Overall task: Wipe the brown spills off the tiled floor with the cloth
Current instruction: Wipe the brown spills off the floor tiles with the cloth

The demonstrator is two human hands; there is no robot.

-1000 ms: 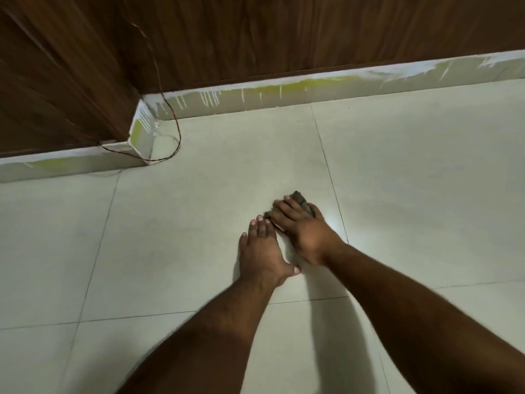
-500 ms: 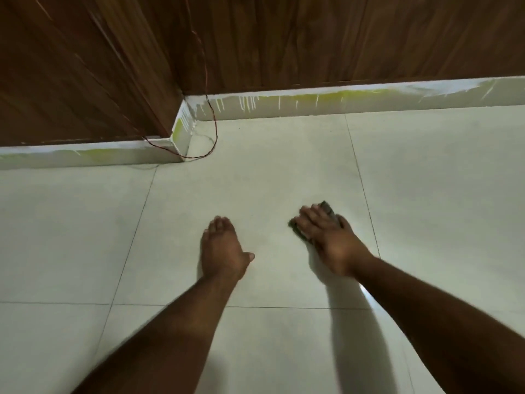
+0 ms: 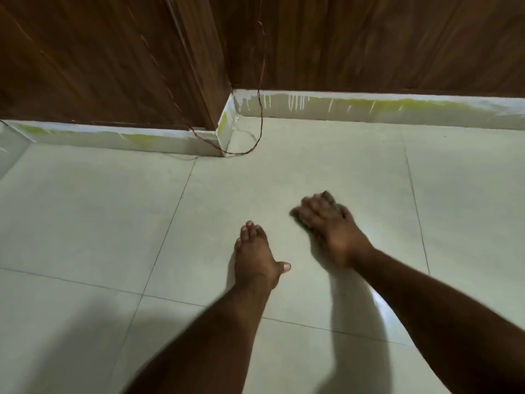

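Observation:
My right hand (image 3: 332, 228) presses flat on a small dark cloth (image 3: 328, 197) on the pale tiled floor (image 3: 85, 217). Only the cloth's far corner and a left edge show past the fingers, and the hand is motion-blurred. My left hand (image 3: 255, 255) rests flat on the same tile, a short way left of and nearer than the right hand, fingers straight and together, thumb out to the right. No brown spill shows on the tiles around the hands.
A dark wooden wall (image 3: 369, 41) with a stepped corner and a white, yellow-stained skirting (image 3: 355, 108) runs along the far side. A thin reddish wire (image 3: 260, 115) hangs down the wall and loops on the floor at the corner.
My left hand drew away from the right hand, which it touched one second ago, and now rests apart to its left. My right hand keeps the cloth pressed down and is blurred with motion.

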